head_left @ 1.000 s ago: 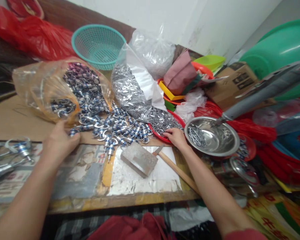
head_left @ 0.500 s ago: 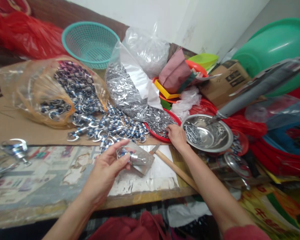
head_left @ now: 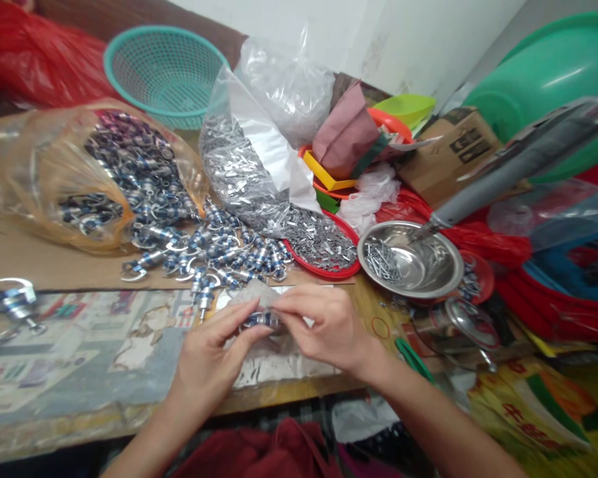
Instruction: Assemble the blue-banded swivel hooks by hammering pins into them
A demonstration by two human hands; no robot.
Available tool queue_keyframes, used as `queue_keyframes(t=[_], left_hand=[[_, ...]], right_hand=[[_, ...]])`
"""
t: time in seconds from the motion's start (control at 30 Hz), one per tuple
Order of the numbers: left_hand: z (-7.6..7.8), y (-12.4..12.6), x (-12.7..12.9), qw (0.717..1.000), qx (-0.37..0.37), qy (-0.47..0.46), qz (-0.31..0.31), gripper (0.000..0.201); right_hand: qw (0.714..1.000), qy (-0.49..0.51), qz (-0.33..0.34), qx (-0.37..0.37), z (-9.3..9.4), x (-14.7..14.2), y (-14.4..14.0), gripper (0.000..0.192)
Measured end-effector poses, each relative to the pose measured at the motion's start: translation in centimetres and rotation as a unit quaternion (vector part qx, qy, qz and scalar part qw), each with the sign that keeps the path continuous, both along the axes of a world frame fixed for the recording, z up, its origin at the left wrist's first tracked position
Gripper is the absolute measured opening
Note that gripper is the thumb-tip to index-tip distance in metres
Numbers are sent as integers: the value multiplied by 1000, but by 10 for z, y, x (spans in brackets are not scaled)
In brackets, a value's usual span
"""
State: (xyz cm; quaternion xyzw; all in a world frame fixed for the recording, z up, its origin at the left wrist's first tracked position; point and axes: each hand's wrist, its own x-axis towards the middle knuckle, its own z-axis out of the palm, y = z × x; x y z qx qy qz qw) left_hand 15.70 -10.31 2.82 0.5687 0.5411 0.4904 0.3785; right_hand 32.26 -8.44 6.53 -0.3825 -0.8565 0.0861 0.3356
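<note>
My left hand (head_left: 206,355) pinches a small metal hook fitting (head_left: 259,320) with a blue band between thumb and fingers. My right hand (head_left: 331,325) has come up against the fitting's right end, its thumb and fingertips pressed together; whatever small part they hold is hidden. Under both hands lies a grey metal block (head_left: 254,292) on a whitish sheet. Just beyond, a loose heap of the same hook fittings (head_left: 219,249) spreads over the cardboard. A red tray (head_left: 351,271) filled with small flat metal clips (head_left: 319,242) stands behind my right hand.
A steel bowl (head_left: 441,282) with metal pins (head_left: 383,260) is at right, a grey-handled tool (head_left: 498,182) leaning over it. An orange-tinted bag (head_left: 40,159) of fittings lies left. Behind are a turquoise basket (head_left: 167,113), a clear bag of clips (head_left: 234,166) and a cardboard box (head_left: 443,153).
My right hand has left the clips in the red tray and moved down and left to meet the hook fitting. My left hand keeps hold of that fitting.
</note>
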Motion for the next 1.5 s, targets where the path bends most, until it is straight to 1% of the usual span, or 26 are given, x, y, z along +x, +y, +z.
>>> queue_keyframes(t=[0.1,0.17,0.3,0.37,0.43,0.5,0.57,0.63,0.7,0.77,0.8,0.87,0.9,0.97,1.0,1.07,1.1,1.17,1.27,1.33,1.4,1.43,1.47,1.5], left_hand=[[0,-2,-1,1000,11,18,4,23],[1,-2,-2,1000,1,21,5,22],[5,-3,-3,999,-30,4,9,22],[8,-3,-2,999,-32,-13,11,23],[9,-3,-2,999,-18,-33,11,16],[10,-3,-2,998,-28,-55,22,8],[10,-3,-4,991,-85,-97,30,6],[10,-2,-5,974,-162,-158,13,7],[11,-2,-6,950,-224,-218,-20,12],[12,-1,-6,935,-250,-249,-39,16],[12,-1,-7,936,-246,-246,-41,16],[13,0,-8,957,-208,-200,-38,15],[14,0,-9,970,-181,-161,-35,14],[16,1,-11,988,-128,-76,-32,13],[17,1,-12,993,-105,-43,-32,13],[18,1,-13,997,-75,-6,-32,16],[17,1,-14,997,-69,-1,-30,17],[14,0,-13,996,-80,-15,-21,17],[6,-3,-10,988,-129,-87,5,20],[3,-6,-6,975,-156,-157,1,24],[1,-8,-2,962,-162,-219,-21,43],[0,-9,-1,957,-158,-241,-31,51],[-1,-9,0,953,-154,-257,-38,57],[-3,-9,0,951,-151,-268,-41,58]], right_hand=[[997,-63,35,13,0,-10,-9,21],[996,-76,46,19,-1,-11,-10,22],[998,-37,52,18,-4,-9,-10,23],[998,-17,54,14,-6,-9,-11,23],[998,-6,61,7,-6,-8,-13,24],[998,14,63,-4,-8,-8,-16,24],[997,53,43,-29,-9,-8,-18,22],[994,96,22,-41,-12,-9,-21,23],[993,118,14,-18,-16,-10,-23,22],[993,106,31,43,-20,-8,-24,18],[992,89,46,76,-21,-7,-24,18],[988,49,77,125,-22,-4,-22,20],[986,34,87,140,-23,-3,-22,20],[985,27,84,146,-23,0,-21,20],[987,32,77,140,-23,0,-21,21],[989,52,66,120,-23,-1,-21,22],[991,64,62,104,-23,-2,-21,23],[992,99,52,63,-23,-6,-22,23],[984,174,13,-16,-21,-12,-23,14],[974,215,-19,-76,-21,-15,-25,11],[962,237,-45,-129,-21,-16,-27,11],[958,237,-47,-154,-21,-14,-26,10],[957,225,-36,-179,-21,-12,-24,9],[959,201,-20,-200,-21,-8,-19,8]])
